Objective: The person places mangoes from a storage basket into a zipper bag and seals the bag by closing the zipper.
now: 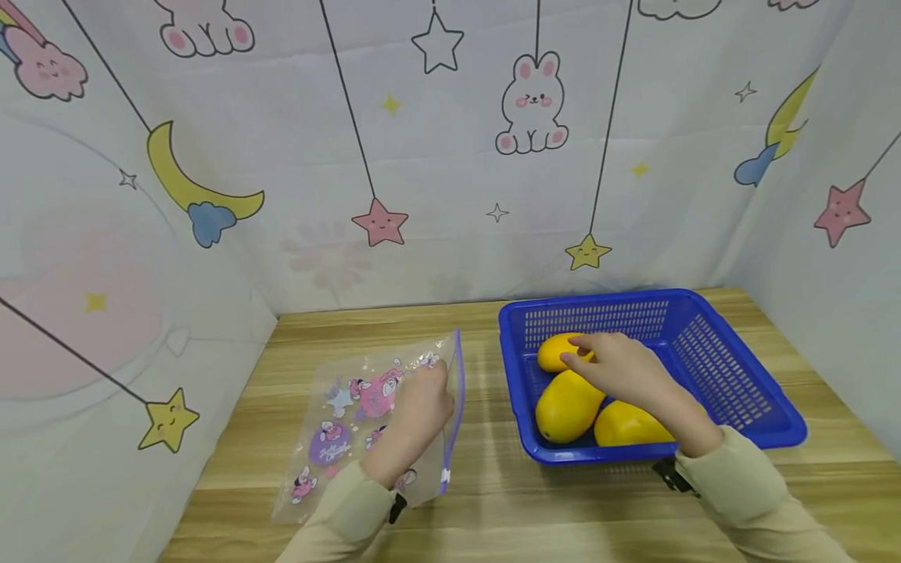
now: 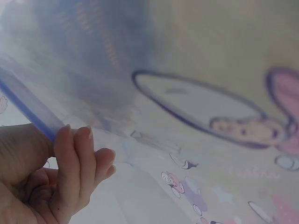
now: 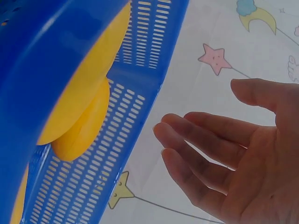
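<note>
Mango-shaped yellow fruits (image 1: 567,410) — three in view — lie inside the blue plastic basket (image 1: 598,317). Over the basket hovers the right hand (image 1: 625,369), thumb and loosely bent fingers apart. Left of the basket, on the wooden table (image 1: 528,512), a clear printed zip bag (image 1: 355,430) — its purple-edged mouth pinched by the left hand (image 1: 422,403).

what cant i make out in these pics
Head view: parts of the yellow fruits, behind the right hand.
Head view: the rest of both sleeves, cut off by the bottom edge.
Left wrist view: the bluish patch at the plastic bag, too blurred.
Right wrist view: the rest of the blue basket, past the left edge.
</note>
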The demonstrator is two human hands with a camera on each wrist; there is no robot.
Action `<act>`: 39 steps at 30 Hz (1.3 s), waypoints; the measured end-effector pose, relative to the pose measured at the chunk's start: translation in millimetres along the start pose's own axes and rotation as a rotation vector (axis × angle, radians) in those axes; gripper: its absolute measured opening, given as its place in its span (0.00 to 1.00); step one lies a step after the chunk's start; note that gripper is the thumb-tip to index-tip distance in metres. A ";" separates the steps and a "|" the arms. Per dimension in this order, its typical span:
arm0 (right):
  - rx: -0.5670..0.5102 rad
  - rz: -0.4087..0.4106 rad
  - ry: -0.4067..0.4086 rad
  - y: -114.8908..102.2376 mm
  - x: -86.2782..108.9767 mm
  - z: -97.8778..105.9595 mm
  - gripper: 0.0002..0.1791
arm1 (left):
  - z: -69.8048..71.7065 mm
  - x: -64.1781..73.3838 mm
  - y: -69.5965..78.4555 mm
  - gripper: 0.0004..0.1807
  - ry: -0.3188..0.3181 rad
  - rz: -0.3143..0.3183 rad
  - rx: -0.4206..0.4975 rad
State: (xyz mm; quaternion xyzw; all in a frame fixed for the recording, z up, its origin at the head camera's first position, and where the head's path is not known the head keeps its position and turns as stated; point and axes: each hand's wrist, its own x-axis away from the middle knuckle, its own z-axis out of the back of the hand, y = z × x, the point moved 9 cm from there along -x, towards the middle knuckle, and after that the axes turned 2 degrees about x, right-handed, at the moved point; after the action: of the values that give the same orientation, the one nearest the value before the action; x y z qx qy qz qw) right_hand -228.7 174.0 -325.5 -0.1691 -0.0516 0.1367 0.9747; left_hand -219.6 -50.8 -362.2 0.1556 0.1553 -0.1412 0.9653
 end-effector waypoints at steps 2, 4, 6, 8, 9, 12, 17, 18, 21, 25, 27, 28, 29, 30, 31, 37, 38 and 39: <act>0.009 0.000 -0.002 -2.5 -0.9 -1.7 0.26 | 4.1 -0.5 3.1 0.12 0.020 -0.021 -0.006; 0.018 0.000 -0.004 -4.4 -1.4 -3.6 0.26 | 7.5 -1.0 5.2 0.11 0.039 -0.036 -0.008; 0.022 0.000 -0.006 -6.2 -2.0 -5.6 0.25 | 9.8 -1.7 6.3 0.11 0.048 -0.039 -0.008; 0.020 0.004 -0.010 -8.6 -3.2 -7.8 0.24 | 11.0 -2.3 6.9 0.10 0.051 -0.043 -0.008; 0.019 0.008 -0.008 -10.1 -3.6 -8.7 0.24 | 11.4 -2.5 7.0 0.10 0.052 -0.044 -0.008; 0.008 0.021 0.000 -15.1 -4.7 -10.8 0.21 | 13.1 -3.5 8.6 0.09 0.056 -0.053 -0.010; -0.017 0.054 0.023 -26.5 -5.3 -13.4 0.18 | 16.3 -5.4 11.3 0.09 0.068 -0.062 -0.018; -0.023 0.061 0.025 -29.0 -5.4 -13.8 0.18 | 16.9 -5.6 11.8 0.10 0.070 -0.065 -0.022; -0.043 0.076 0.024 -36.3 -6.2 -16.1 0.20 | 18.4 -5.9 12.2 0.13 0.061 -0.055 -0.040; -0.074 0.087 0.008 -44.7 -7.6 -19.7 0.21 | 18.9 -6.4 12.0 0.13 0.028 -0.025 -0.054; -0.084 0.097 0.006 -49.1 -8.3 -21.4 0.21 | 18.4 -6.7 11.6 0.12 0.005 -0.001 -0.049; -0.088 0.102 0.006 -51.1 -8.7 -22.3 0.21 | 18.5 -7.0 11.5 0.11 -0.003 0.009 -0.046; -0.087 0.106 0.008 -53.0 -9.1 -23.1 0.21 | 18.5 -7.3 11.5 0.11 -0.012 0.017 -0.044; -0.088 0.110 0.007 -55.0 -9.5 -24.2 0.21 | 18.5 -7.7 11.7 0.10 -0.019 0.020 -0.043; -0.090 0.114 0.003 -56.6 -10.0 -25.5 0.22 | 18.7 -8.1 12.1 0.10 -0.025 0.022 -0.045; -0.152 0.124 -0.030 -64.6 -12.7 -34.1 0.25 | 23.6 -9.5 16.8 0.11 -0.009 -0.003 -0.086; -0.167 0.118 -0.035 -65.3 -13.1 -35.3 0.26 | 24.9 -9.9 17.7 0.11 0.000 -0.007 -0.093; -0.180 0.117 -0.042 -66.5 -13.5 -36.3 0.27 | 26.4 -10.4 18.5 0.11 0.011 -0.010 -0.094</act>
State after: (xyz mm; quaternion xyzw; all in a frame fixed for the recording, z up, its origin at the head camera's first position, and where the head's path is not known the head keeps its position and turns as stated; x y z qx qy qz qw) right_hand -219.7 98.5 -337.4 -0.2559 -0.0742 0.1917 0.9446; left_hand -216.4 -40.7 -330.0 0.1099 0.1678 -0.1375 0.9700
